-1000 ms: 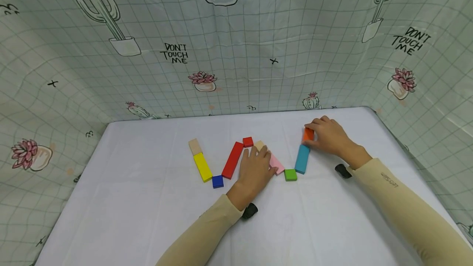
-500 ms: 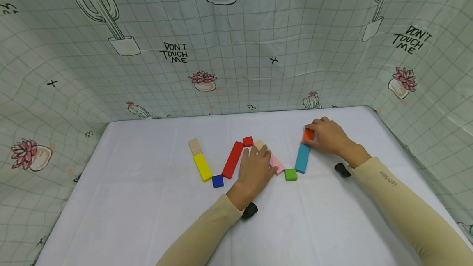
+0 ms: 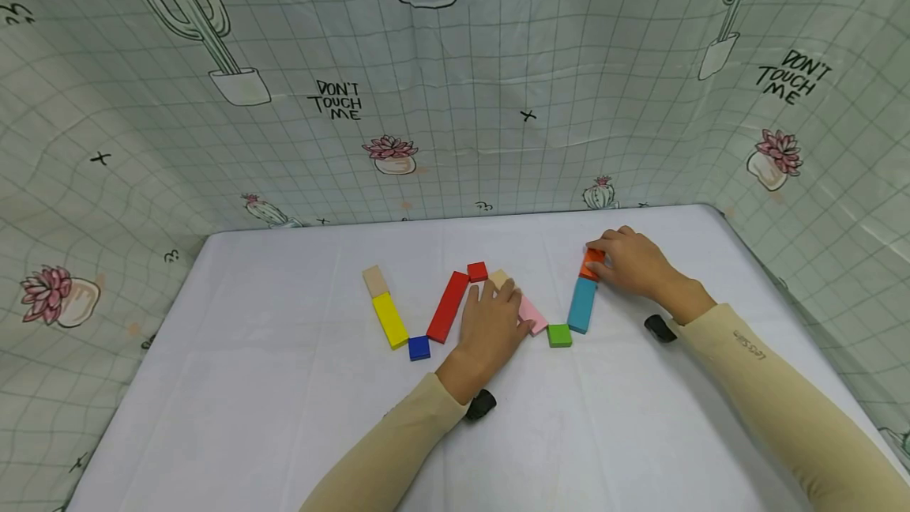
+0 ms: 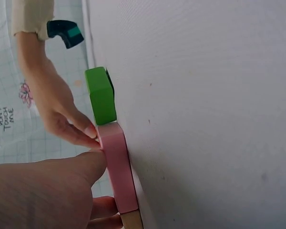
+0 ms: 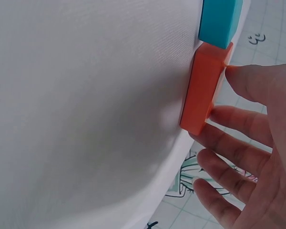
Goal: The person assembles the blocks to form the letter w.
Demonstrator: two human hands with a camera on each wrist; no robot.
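Note:
My left hand (image 3: pixel 489 330) rests over a long pink block (image 4: pixel 118 167) and a beige block (image 3: pixel 499 277), its thumb touching the pink one and its fingers spread loosely. Farther right, my right hand (image 3: pixel 633 263) touches an orange block (image 5: pixel 202 88). Its thumb lies at the upper face near one end, while fingertips meet the other end; the lower fingers stay apart from it. The orange block butts against a teal block (image 3: pixel 583 306). A green block (image 3: pixel 559 336) sits between the teal and pink ones. Part of the beige block is hidden by my left fingers.
Leftward the zigzag row continues with a small red block (image 3: pixel 477 272), a long red block (image 3: pixel 448 308), a blue block (image 3: pixel 419 348), a yellow block (image 3: pixel 390 321) and another beige block (image 3: pixel 374 282). They lie on a white-covered table (image 3: pixel 235 401); a printed cloth (image 3: pixel 455 85) hangs behind.
My right thumb has shifted from the orange block's near corner onto its upper face, showing more of the block. The left hand and the other blocks stay as they were.

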